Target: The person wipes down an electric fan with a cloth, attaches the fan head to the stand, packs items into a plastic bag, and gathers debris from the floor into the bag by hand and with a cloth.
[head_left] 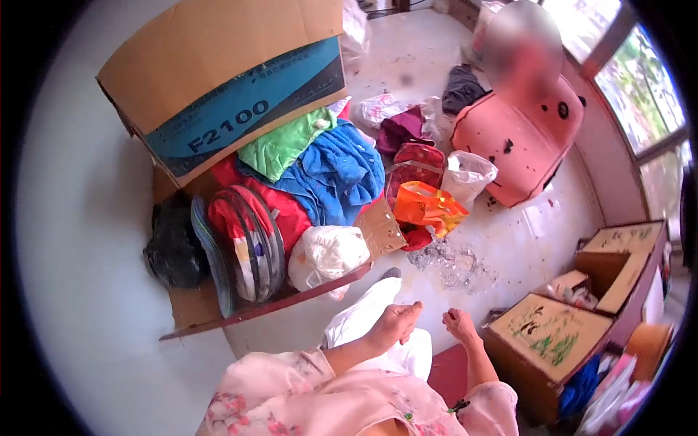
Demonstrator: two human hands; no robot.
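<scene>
My left hand (395, 324) is held above white fabric (367, 309) that covers my legs, its fingers closed in a pinch. Just to its right, my right hand (459, 325) is raised with the fingers curled shut. A small gap separates the two hands. Whatever is pinched in either hand, if anything, is too small to make out. Beyond my left hand, a tied white plastic bag (329, 256) rests at the corner of a low wooden platform (305, 296). Pink floral sleeves cover both upper arms.
A large cardboard box (240, 94) stands behind blue cloth (331, 171) and a red striped bag (247, 243). An orange bag (429, 207) and a pink chair-like seat (520, 138) are on the floor ahead. To the right is a painted wooden cabinet (556, 334).
</scene>
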